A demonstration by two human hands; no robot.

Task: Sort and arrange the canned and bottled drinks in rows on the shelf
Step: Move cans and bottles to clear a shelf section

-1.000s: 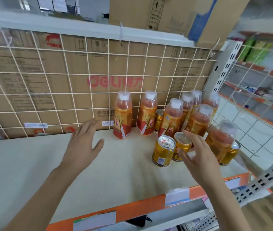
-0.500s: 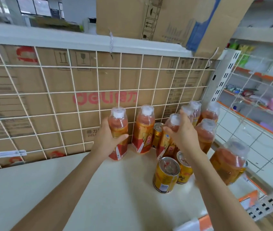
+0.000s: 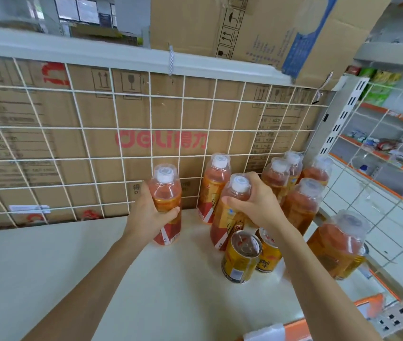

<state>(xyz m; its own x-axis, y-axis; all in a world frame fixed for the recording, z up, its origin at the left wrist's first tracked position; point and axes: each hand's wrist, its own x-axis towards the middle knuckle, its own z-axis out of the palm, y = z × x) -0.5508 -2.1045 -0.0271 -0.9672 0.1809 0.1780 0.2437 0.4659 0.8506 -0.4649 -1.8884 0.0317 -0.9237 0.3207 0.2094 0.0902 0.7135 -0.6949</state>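
The left hand (image 3: 146,216) is holding a white-capped orange plastic bottle (image 3: 166,191) in its grip, the right hand (image 3: 257,207) a second bottle (image 3: 221,225).

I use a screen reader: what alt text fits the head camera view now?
A person's left hand grips one orange drink bottle and the right hand grips a second bottle on a cream shelf. More bottles cluster to the right, two gold cans in front; a wire grid backs the shelf.
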